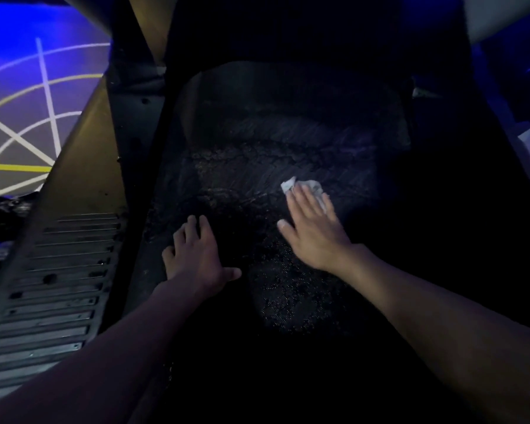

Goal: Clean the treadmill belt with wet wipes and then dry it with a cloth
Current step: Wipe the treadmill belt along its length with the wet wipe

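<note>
- On the belt [257,154], towards its right side and about midway along the visible stretch, a wipe [314,189] is lying pinned under fingertips.
- It is showing as a small white, crumpled wad, bright against the black surface, with creased folds and one corner sticking up at its left end.
- Its long axis is running across the belt, slightly slanted, with the raised corner pointing towards the belt's left edge and the rest trailing towards the right edge.
- The belt itself is looking dark and rough, with streaky smear marks around the wipe and a speckled, glinting patch nearer the person; its length is running straight away from the person.
- The right hand [312,231] is pressing flat on the wipe, fingers straight and close together and covering most of it, thumb sticking out towards the belt's left edge.
- The left hand [196,255] is resting palm down on the belt's left part, nearer the person than the wipe and well apart from it, fingers loosely spread and holding nothing.
- A ribbed rail [58,286] is running along the belt's left edge.
- Beyond that rail, a floor [22,117] with white and yellow lines is glowing blue.
</note>
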`<state>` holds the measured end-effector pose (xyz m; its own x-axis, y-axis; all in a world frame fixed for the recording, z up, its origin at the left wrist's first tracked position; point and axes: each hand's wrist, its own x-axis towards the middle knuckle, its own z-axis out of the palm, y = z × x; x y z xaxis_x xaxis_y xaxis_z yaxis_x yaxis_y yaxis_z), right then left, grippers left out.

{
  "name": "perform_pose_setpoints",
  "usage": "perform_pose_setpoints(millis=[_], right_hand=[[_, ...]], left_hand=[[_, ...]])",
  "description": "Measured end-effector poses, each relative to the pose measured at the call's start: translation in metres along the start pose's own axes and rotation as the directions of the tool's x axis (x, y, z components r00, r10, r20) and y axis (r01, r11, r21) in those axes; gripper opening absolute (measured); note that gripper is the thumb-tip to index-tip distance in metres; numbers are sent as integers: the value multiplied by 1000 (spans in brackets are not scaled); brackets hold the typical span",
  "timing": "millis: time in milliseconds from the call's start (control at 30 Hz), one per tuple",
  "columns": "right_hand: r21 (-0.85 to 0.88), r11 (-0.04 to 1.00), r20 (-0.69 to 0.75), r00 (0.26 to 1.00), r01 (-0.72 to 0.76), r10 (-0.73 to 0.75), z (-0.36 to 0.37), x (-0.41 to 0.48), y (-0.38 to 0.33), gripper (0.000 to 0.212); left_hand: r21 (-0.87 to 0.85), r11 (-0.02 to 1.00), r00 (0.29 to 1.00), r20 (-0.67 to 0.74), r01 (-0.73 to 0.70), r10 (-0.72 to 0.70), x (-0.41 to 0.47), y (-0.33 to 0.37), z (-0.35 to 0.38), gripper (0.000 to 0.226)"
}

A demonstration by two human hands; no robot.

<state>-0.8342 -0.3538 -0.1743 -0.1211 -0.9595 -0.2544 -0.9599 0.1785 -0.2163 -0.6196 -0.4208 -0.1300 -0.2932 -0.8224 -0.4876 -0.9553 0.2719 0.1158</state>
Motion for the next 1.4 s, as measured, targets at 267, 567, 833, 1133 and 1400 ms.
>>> perform_pose_setpoints(millis=[267, 567, 833, 1133, 1400], right_hand=[[6, 1000, -18, 1000, 19, -19, 0, 10, -16, 67], [-42, 991, -19, 992, 127, -128, 2, 22, -42, 70], [-51, 989, -11, 990, 142, -143, 4, 33, -61, 69], [-91, 958, 34, 962, 272, -270, 10, 43, -89, 70], [-85, 936, 68, 940, 341, -336, 11, 59, -116, 69]], left_hand=[[23, 997, 997, 25, 70, -70, -4, -5, 0, 120], [42, 998, 999, -2, 42, -42, -2, -27, -7, 119], [10, 989, 987, -75, 146, -144, -11, -30, -3, 117], [5, 995, 992, -76, 102, -101, -12, -38, -5, 123], [-113, 994, 1000, -13, 8, -9, -18, -55, 2, 118]])
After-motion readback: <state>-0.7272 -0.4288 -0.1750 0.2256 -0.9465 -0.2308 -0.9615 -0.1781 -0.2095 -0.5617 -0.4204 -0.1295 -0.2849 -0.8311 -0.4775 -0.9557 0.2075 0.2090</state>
